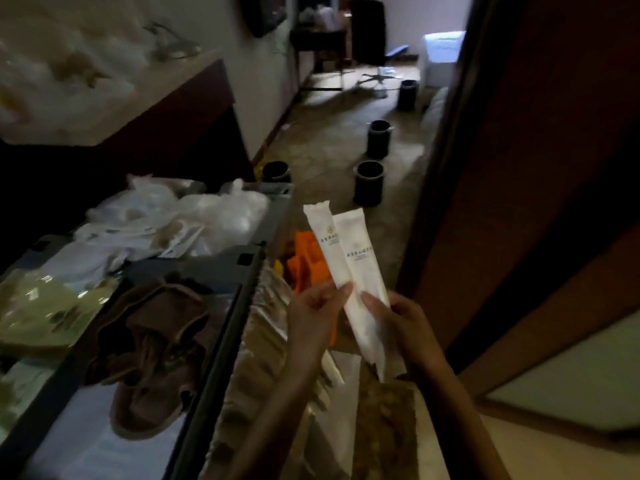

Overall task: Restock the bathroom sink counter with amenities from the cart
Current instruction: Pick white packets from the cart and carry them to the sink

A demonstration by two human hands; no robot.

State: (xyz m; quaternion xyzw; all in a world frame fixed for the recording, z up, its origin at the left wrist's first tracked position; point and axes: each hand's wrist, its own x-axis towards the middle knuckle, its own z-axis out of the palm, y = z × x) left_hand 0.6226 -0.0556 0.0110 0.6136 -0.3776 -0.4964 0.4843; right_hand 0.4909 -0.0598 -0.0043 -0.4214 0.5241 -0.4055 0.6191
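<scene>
I hold two long white amenity sachets with small gold print, fanned apart above the cart's edge. My left hand (317,311) pinches the lower end of the left sachet (323,244). My right hand (398,322) grips the right sachet (360,271) around its middle, and its bottom end hangs below my fingers. The grey housekeeping cart (242,299) fills the lower left, with more pale packets (266,327) stacked in its side bin just under my hands.
On the cart lie brown slippers (156,341), green packets (38,313), white plastic bags (180,216) and orange items (304,261). Several black cylindrical bins (369,183) stand on the carpet ahead. A dark wooden door frame (450,168) rises on the right.
</scene>
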